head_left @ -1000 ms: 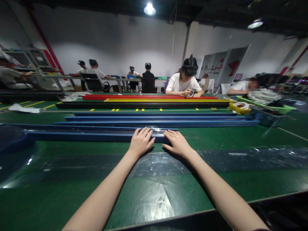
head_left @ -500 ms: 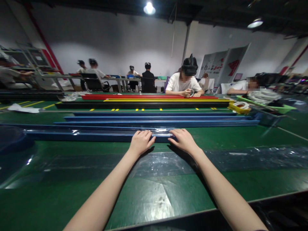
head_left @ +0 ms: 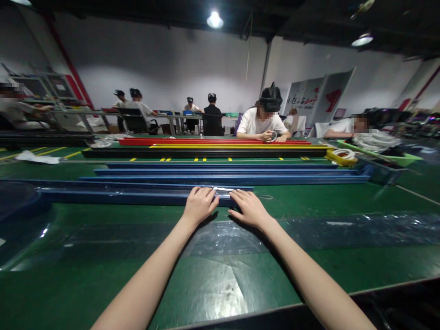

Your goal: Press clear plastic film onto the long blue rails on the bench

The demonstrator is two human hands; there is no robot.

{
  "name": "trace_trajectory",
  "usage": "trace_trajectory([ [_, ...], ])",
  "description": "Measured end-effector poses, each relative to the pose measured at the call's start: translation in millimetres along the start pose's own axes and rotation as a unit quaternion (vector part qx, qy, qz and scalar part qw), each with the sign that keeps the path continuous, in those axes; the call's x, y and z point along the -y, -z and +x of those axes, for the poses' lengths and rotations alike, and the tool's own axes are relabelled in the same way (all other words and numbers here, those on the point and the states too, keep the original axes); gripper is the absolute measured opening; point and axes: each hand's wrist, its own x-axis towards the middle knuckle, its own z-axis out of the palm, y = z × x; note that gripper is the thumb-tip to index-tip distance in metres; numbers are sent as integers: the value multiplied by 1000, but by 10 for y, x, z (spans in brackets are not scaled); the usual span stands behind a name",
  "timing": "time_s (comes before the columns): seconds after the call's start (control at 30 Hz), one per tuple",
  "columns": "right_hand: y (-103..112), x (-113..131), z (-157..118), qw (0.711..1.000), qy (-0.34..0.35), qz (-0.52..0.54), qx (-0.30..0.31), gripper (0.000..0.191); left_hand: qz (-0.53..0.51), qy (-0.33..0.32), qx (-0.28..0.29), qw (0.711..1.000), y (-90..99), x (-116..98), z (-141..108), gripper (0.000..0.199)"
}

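Note:
A long blue channel [head_left: 120, 197] lies across the green table, with clear plastic film [head_left: 223, 192] in it between my hands. My left hand [head_left: 201, 204] rests on the channel, fingers over its near wall and thumb apart. To its right, my right hand [head_left: 249, 208] lies near the channel's right end, fingers spread over the film and edge. Both hands look open and press from above. Nearer to me, a wide strip of clear film [head_left: 227, 236] stretches along the table under my forearms.
Beyond are several blue channels [head_left: 227, 178], then black [head_left: 206, 152], yellow [head_left: 240, 146] and red [head_left: 213, 141] strips. A yellow tray [head_left: 343, 158] and green basket [head_left: 402, 158] stand at right. Across the table sits a person [head_left: 263, 121]. Dark blue film [head_left: 20, 211] bulges at left.
My right hand has moved left, closer to my left hand, and the channel's right end now shows past it. My left hand has hardly moved.

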Motion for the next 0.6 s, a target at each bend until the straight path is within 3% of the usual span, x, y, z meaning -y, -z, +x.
trace_trajectory([
  [0.23,27,-127,50,996,32,79,-17,50,-68,-67,39,995,-89,-216,173,30],
  [0.43,244,-480,-17,993,-23,113,11,30,-55,-60,61,995,-114,-224,177,35],
  [0.6,271,-719,-192,991,-52,121,15,26,-30,-40,73,996,-88,-245,184,37],
])
